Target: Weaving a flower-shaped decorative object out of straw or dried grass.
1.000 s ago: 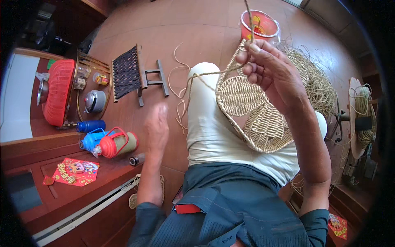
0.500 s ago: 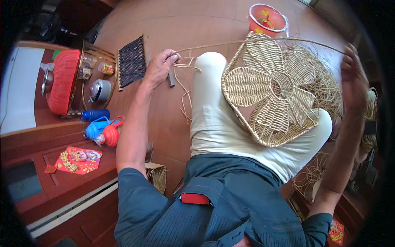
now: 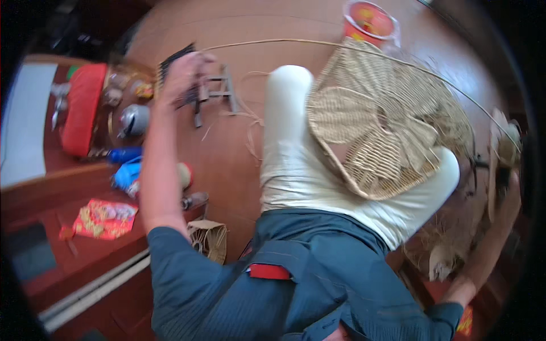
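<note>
A flower-patterned wicker panel (image 3: 340, 113), woven of tan cord with a braided rim, lies tilted on my lap over my right thigh. My left hand (image 3: 186, 74) is raised at the far left, blurred, its fingers closed on one end of a long tan cord (image 3: 284, 40). From there the cord arcs above the panel toward the right edge. My right hand (image 3: 513, 184) is low at the dark right rim, near the cord's far end; its fingers are too dark and smeared to read.
A red bucket (image 3: 369, 23) stands beyond the panel. Loose strands (image 3: 250, 119) and a small grey metal frame (image 3: 228, 91) are on the floor left of my knee. At left are a kettle (image 3: 134, 119), a red envelope (image 3: 106, 219) and a small woven basket (image 3: 209, 240).
My hands have moved farther apart, the left outward to the left, the right outward and down. The cord now spans a wider arc. The panel stays on my lap.
</note>
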Available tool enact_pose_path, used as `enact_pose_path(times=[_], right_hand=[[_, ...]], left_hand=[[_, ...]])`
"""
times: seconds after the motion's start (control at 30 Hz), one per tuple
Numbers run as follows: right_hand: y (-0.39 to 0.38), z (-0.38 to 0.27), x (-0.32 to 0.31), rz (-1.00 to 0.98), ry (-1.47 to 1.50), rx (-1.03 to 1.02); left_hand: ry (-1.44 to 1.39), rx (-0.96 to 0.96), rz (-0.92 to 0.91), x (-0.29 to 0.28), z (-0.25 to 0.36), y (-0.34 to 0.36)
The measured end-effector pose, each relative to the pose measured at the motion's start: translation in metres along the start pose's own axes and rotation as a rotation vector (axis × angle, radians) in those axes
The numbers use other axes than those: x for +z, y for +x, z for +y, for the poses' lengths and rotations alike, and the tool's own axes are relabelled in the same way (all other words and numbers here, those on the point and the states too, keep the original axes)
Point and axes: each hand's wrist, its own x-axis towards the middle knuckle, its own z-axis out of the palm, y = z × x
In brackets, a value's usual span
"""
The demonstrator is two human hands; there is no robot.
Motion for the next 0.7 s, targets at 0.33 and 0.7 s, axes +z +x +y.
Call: enact_pose_path(times=[0.33,0.7], right_hand=[[-0.031,0.035,-0.139,-0.194,-1.041,-0.332],[-0.189,0.088,0.063,-0.109,0.013,0.290]], left_hand=[[0.090,-0.138,0.308,-0.128,0.019,-0.027],[1.183,-0.137,-0.051,-0.111,0.055,-0.021]])
